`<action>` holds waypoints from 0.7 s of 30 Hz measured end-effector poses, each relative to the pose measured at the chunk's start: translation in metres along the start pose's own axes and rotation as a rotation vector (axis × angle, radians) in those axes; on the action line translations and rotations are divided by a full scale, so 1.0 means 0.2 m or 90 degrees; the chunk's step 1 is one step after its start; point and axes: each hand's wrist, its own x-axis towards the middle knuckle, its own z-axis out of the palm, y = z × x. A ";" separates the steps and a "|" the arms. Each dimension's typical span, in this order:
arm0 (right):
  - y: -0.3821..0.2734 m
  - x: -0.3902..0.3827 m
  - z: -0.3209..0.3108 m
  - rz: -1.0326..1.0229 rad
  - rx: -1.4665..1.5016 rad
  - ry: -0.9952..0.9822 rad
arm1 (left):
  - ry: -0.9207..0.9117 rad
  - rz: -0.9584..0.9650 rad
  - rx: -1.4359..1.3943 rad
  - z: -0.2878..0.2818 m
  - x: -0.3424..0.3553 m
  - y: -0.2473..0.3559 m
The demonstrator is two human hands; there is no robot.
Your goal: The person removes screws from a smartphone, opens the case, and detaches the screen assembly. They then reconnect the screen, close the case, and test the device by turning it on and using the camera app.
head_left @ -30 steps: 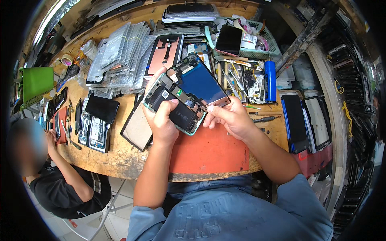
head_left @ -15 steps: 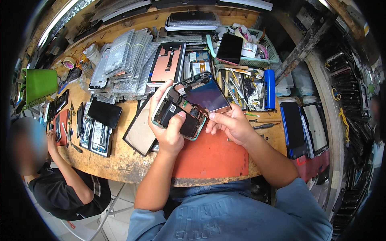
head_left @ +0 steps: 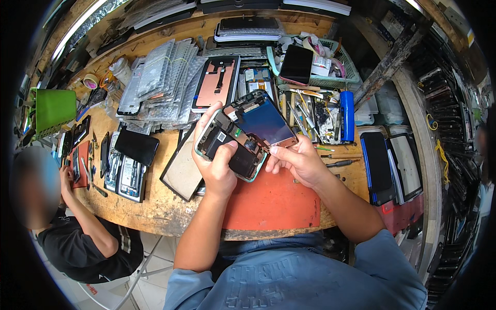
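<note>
Above a red mat [head_left: 274, 206] at the bench front, my left hand [head_left: 217, 168] is closed round an opened phone body [head_left: 235, 155], its thumb lying on the dark battery inside. The shell has a pale mint rim. Beside it, tilted away to the right, is the phone's screen panel [head_left: 264, 124], its inner side with a shiny blue-violet plate turned up. My right hand [head_left: 297, 160] pinches the lower corner of this panel between thumb and fingers. The two halves lie close together along one edge; whether a cable still joins them is hard to see.
Bubble-wrapped packs [head_left: 163, 77] are piled at the back left. A green basket [head_left: 330, 77] stands behind tools and a blue cylinder [head_left: 346, 116]. Other opened phones [head_left: 126, 170] lie to the left, where a person [head_left: 77, 232] sits working. A screwdriver [head_left: 341, 163] lies right.
The screen panel has tipped slightly, so more of its inner face shows. Both hands keep their grips and have barely moved.
</note>
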 end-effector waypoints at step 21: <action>-0.01 -0.01 0.05 -0.071 -0.202 0.022 | 0.052 -0.067 -0.106 -0.02 0.04 -0.06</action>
